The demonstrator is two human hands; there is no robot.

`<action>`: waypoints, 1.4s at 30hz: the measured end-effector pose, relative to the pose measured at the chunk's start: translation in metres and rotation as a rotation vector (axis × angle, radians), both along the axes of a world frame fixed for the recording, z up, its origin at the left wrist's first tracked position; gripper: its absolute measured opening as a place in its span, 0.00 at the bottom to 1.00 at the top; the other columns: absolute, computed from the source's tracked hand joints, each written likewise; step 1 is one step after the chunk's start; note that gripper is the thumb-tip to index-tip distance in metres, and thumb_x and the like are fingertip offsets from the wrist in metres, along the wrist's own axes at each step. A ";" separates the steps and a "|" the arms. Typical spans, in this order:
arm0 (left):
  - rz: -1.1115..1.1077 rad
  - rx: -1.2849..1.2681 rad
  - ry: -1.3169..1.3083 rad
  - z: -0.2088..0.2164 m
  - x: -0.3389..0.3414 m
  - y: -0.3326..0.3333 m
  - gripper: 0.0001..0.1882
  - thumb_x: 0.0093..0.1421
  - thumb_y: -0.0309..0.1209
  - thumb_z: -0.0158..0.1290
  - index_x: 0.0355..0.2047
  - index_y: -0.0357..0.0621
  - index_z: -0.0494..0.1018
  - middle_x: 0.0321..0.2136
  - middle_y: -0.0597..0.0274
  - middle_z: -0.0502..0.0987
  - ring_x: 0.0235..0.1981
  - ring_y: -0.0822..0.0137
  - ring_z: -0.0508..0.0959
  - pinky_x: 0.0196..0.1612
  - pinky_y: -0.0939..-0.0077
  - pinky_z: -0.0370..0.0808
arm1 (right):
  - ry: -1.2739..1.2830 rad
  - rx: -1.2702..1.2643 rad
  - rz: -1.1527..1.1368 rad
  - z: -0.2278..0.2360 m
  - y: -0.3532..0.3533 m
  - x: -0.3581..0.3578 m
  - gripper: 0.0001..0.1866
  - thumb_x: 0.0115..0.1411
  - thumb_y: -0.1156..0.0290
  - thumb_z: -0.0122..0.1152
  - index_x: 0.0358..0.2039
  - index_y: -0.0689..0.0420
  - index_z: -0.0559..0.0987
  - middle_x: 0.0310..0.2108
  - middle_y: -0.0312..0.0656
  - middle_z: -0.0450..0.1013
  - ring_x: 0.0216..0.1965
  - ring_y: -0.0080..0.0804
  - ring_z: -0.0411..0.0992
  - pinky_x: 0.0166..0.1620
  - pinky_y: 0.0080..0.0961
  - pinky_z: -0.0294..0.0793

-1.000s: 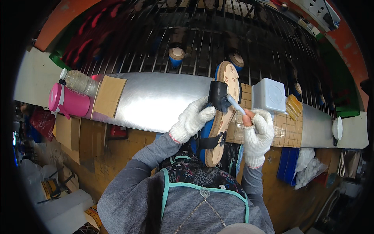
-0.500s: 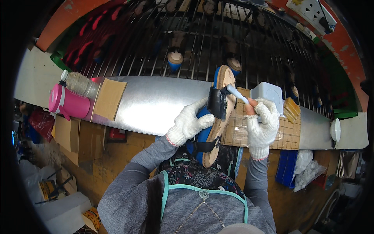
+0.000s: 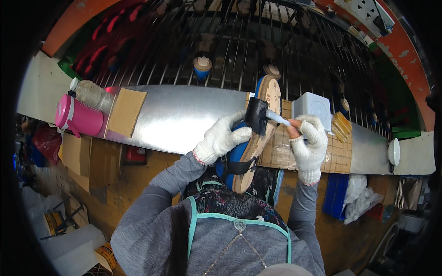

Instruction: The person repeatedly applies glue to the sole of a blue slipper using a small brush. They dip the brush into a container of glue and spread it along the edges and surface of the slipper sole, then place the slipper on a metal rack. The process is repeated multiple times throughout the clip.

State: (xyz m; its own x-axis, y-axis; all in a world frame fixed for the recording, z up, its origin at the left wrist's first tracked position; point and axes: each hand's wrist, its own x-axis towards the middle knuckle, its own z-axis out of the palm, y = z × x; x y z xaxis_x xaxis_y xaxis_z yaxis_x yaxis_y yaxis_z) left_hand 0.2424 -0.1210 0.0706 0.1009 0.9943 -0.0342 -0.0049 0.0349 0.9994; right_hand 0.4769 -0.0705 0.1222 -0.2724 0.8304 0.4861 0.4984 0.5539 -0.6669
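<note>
My left hand (image 3: 224, 138), in a white knit glove, grips a sandal (image 3: 271, 95) on a blue shoe last (image 3: 240, 151) by its left side. The sandal is tilted upright over the near edge of the bench, its beige underside facing me. A wide black strap (image 3: 256, 115) wraps over its upper part, and a narrower black strap (image 3: 238, 168) crosses lower down. Between bare fingertips poking out of its glove, my right hand (image 3: 308, 138) pinches a pale-handled brush (image 3: 278, 118). Its working end meets the wide strap's right edge, where the bristles are hard to make out.
A white square container (image 3: 311, 110) and yellowish blocks (image 3: 340, 126) stand on a taped cardboard mat (image 3: 331, 154). Left on the metal bench (image 3: 179, 117) are a cardboard piece (image 3: 126, 112), pink jug (image 3: 76, 115) and clear bottle (image 3: 94, 93). Beyond, metal rods carry more lasted shoes (image 3: 202, 64).
The brush end has moved down from above the strap onto its right edge. The sandal's lower end has shifted slightly left. Both hands keep their hold.
</note>
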 end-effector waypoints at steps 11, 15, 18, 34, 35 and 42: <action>-0.152 -0.129 -0.382 0.009 0.004 0.011 0.42 0.62 0.64 0.51 0.58 0.35 0.68 0.47 0.51 0.79 0.43 0.66 0.82 0.47 0.71 0.82 | 0.169 -0.149 0.166 -0.005 -0.008 0.008 0.09 0.54 0.69 0.72 0.35 0.56 0.86 0.34 0.39 0.75 0.36 0.34 0.71 0.42 0.28 0.68; -0.047 -0.195 -0.511 0.014 0.013 0.012 0.42 0.63 0.66 0.47 0.61 0.42 0.66 0.51 0.52 0.77 0.44 0.67 0.83 0.45 0.71 0.84 | 0.043 -0.047 -0.128 -0.008 -0.009 0.000 0.11 0.57 0.68 0.71 0.36 0.62 0.85 0.34 0.40 0.74 0.35 0.30 0.71 0.37 0.26 0.69; 0.010 -0.261 -0.546 0.016 0.013 0.012 0.40 0.64 0.65 0.47 0.62 0.43 0.65 0.50 0.54 0.78 0.43 0.67 0.82 0.44 0.72 0.84 | 0.060 -0.141 -0.020 -0.008 -0.022 0.000 0.12 0.57 0.68 0.71 0.36 0.63 0.85 0.33 0.40 0.73 0.35 0.29 0.71 0.37 0.25 0.69; 0.086 -0.119 -0.294 0.022 0.004 0.007 0.38 0.64 0.63 0.49 0.54 0.37 0.70 0.41 0.56 0.79 0.39 0.70 0.81 0.43 0.75 0.82 | -0.167 0.308 -0.215 -0.005 -0.023 -0.022 0.09 0.54 0.71 0.73 0.36 0.56 0.86 0.37 0.40 0.77 0.41 0.38 0.72 0.45 0.32 0.70; 0.092 -0.119 -0.298 0.022 0.004 0.008 0.38 0.64 0.63 0.49 0.54 0.37 0.70 0.41 0.56 0.79 0.38 0.70 0.81 0.42 0.76 0.82 | -0.168 0.299 -0.212 -0.007 -0.023 -0.022 0.09 0.54 0.72 0.73 0.37 0.56 0.86 0.37 0.40 0.77 0.41 0.38 0.72 0.45 0.32 0.70; 0.106 -0.092 -0.296 0.016 -0.001 0.017 0.37 0.65 0.61 0.49 0.57 0.38 0.68 0.45 0.58 0.77 0.40 0.71 0.80 0.41 0.77 0.82 | -0.127 0.180 -0.098 -0.016 -0.030 -0.018 0.09 0.55 0.71 0.71 0.36 0.58 0.86 0.36 0.42 0.77 0.40 0.39 0.73 0.45 0.33 0.71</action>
